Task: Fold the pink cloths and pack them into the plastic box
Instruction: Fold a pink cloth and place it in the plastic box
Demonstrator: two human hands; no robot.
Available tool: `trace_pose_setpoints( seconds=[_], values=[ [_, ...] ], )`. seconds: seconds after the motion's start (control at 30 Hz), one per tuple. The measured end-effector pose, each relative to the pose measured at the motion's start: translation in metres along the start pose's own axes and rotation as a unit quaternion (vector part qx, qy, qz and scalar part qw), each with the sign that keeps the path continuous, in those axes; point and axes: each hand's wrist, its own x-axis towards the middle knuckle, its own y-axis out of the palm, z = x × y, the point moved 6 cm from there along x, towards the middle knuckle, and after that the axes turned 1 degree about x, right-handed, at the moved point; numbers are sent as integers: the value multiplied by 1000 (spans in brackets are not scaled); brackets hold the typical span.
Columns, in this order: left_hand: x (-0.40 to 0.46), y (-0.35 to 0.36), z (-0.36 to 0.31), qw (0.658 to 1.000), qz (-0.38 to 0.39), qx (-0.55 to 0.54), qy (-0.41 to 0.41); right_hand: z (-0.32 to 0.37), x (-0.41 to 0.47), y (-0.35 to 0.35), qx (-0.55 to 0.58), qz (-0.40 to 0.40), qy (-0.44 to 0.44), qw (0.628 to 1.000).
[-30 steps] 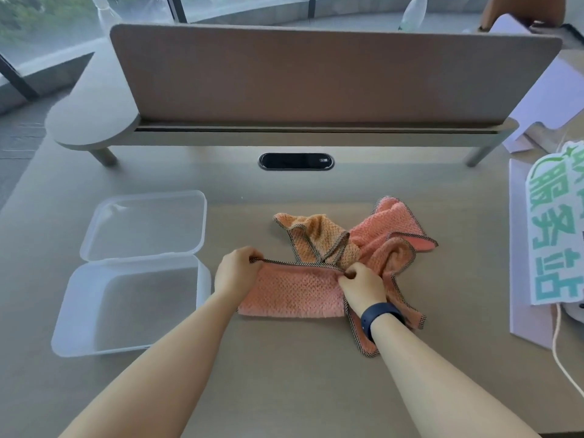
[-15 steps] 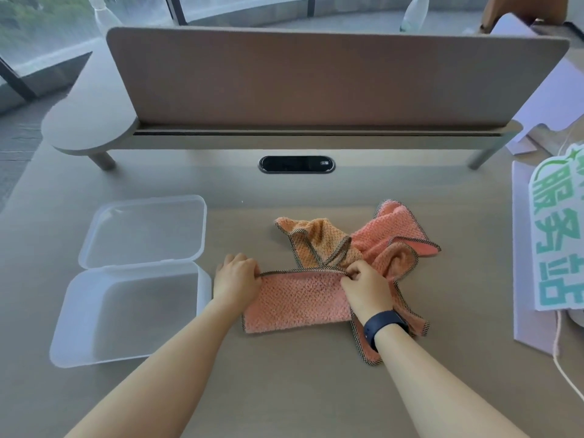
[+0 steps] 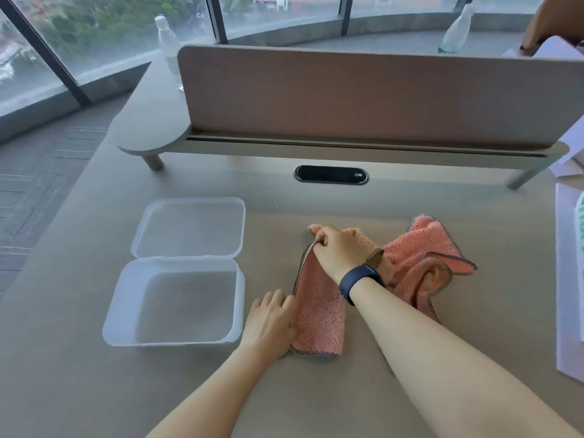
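The open plastic box [image 3: 177, 305] holds nothing while the right hand [image 3: 339, 249] pinches the folded pink cloth [image 3: 319, 314] and the left hand [image 3: 270, 320] presses it flat.

single head view, looks forward and down from above desk [image 3: 316, 390], close over forearms; windows at top.

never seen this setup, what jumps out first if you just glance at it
The eye lands first on the pink cloth mid-table, which the right hand pinches at its far edge while the left hand rests at its near left side. Just right of it lies a crumpled heap of more pink cloths. To the left sits the clear plastic box, lid open and nothing inside it.
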Motion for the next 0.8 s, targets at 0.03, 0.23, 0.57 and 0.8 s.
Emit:
trace_pose_setpoints(
  seconds=[0.03,0.23,0.57,0.8],
  values=[
    [-4,0,-3,1000,-17,3,20,3,3,8,9,10,1,1000],
    [-10,5,-11,993,-31,-15,111,9,0,63,45,123,-18,991],
    [-6,8,3,993,23,-62,96,-37,-53,31,-12,56,-158,986],
    [-1,7,3,993,26,-40,107,-58,-95,27,-116,65,-320,938]
  ],
)
